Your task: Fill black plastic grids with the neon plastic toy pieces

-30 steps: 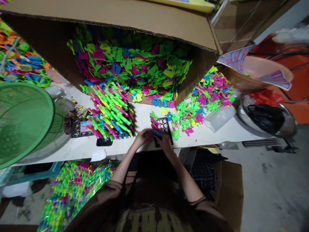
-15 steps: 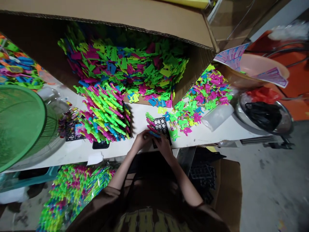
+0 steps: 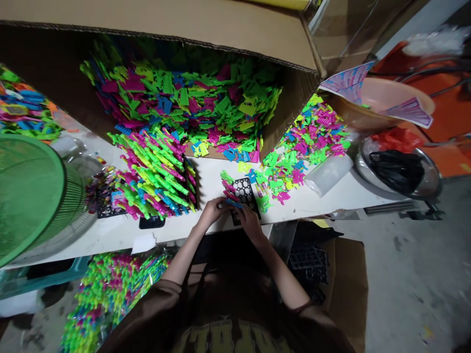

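Note:
Both my hands meet above the near part of a black grid tray (image 3: 247, 189) with round holes. Between them is a small blue plastic piece (image 3: 234, 203), its exact kind too small to make out. My left hand (image 3: 214, 211) pinches it from the left, and my right hand (image 3: 251, 222) grips its right end. Pink and green pieces (image 3: 227, 180) stand along the tray's left edge. Right of the tray lies a loose heap of small bright plastic pieces (image 3: 281, 171). On the left, a dense block of long green, pink, yellow and blue pieces (image 3: 158, 171) stands upright in rows.
A large cardboard box (image 3: 290, 110) full of flat coloured pieces lies open behind the tray. The green basket (image 3: 64, 181) stands at left, a black phone-like object (image 3: 152, 223) at the front edge. To the right are a clear plastic roll (image 3: 327, 174) and a metal bowl (image 3: 434, 181).
The whole view has shifted slightly to the left. My hands keep their hold on the blue piece over the tray, with only a slight movement of the fingers.

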The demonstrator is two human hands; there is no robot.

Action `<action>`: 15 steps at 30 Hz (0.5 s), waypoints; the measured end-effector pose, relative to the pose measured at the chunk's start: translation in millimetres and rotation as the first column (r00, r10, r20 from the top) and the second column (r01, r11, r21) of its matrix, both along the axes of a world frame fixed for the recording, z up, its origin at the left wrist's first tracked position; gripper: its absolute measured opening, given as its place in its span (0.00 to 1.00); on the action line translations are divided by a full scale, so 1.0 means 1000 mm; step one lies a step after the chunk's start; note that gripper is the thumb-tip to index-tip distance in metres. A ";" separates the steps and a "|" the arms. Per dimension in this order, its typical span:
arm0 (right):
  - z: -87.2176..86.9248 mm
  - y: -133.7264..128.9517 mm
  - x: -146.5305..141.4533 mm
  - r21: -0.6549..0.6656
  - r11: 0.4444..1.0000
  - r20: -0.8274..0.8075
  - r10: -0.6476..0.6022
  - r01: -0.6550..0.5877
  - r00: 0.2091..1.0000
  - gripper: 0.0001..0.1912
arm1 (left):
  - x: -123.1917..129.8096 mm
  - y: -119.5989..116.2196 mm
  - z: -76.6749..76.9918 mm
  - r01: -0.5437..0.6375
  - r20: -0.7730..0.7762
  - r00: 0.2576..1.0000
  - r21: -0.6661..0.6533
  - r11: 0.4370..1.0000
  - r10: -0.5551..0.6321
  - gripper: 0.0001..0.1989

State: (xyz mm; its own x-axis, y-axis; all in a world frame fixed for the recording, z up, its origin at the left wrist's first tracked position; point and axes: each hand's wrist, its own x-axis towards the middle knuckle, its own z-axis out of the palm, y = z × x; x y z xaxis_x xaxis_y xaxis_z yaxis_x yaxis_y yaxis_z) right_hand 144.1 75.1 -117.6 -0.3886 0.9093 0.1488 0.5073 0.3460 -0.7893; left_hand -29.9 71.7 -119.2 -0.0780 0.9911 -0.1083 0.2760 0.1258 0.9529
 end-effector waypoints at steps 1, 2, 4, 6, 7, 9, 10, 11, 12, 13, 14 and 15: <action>-0.001 0.000 0.000 0.014 1.000 0.014 -0.001 0.001 1.000 0.14 | 0.000 0.000 0.000 0.003 0.000 1.000 0.002 1.000 -0.003 0.09; -0.001 0.000 0.001 0.026 1.000 0.030 -0.002 0.001 1.000 0.13 | 0.000 0.000 0.001 0.005 0.000 1.000 0.004 1.000 -0.005 0.08; -0.003 0.002 0.002 0.046 0.999 0.057 0.000 -0.002 0.998 0.13 | 0.000 -0.001 0.003 0.012 0.005 1.000 0.005 1.000 -0.012 0.08; -0.004 0.003 0.002 0.073 0.997 0.069 0.002 -0.007 0.998 0.13 | 0.000 -0.002 0.004 0.022 0.015 1.000 0.005 1.000 -0.022 0.07; -0.005 0.004 0.002 0.089 0.996 0.069 0.005 -0.011 0.998 0.13 | 0.000 -0.001 0.004 0.027 0.021 0.999 0.004 1.000 -0.027 0.07; -0.006 0.005 0.002 0.112 0.993 0.062 0.012 -0.019 0.998 0.14 | 0.000 -0.001 0.003 0.036 0.029 0.999 0.006 0.999 -0.036 0.07; -0.006 0.005 0.002 0.117 0.993 0.060 0.016 -0.023 0.998 0.14 | 0.000 0.000 0.003 0.039 0.033 0.999 0.009 0.999 -0.039 0.07; -0.006 0.004 0.001 0.117 0.993 0.061 0.018 -0.026 0.998 0.14 | 0.000 0.000 0.002 0.041 0.037 0.998 0.013 0.999 -0.042 0.07; -0.006 0.004 0.000 0.115 0.993 0.068 0.020 -0.028 0.998 0.14 | 0.001 0.000 0.001 0.043 0.040 0.998 0.018 0.999 -0.044 0.07; -0.005 0.004 0.000 0.111 0.993 0.077 0.023 -0.031 0.997 0.14 | 0.001 -0.001 0.000 0.044 0.042 0.998 0.022 0.999 -0.045 0.07; -0.003 0.004 0.001 0.110 0.993 0.090 0.030 -0.040 0.996 0.13 | 0.002 -0.001 -0.001 0.043 0.043 0.998 0.027 0.999 -0.044 0.07; -0.001 0.005 0.002 0.115 0.992 0.104 0.046 -0.058 0.994 0.13 | 0.002 -0.002 -0.002 0.040 0.042 0.998 0.032 0.999 -0.041 0.07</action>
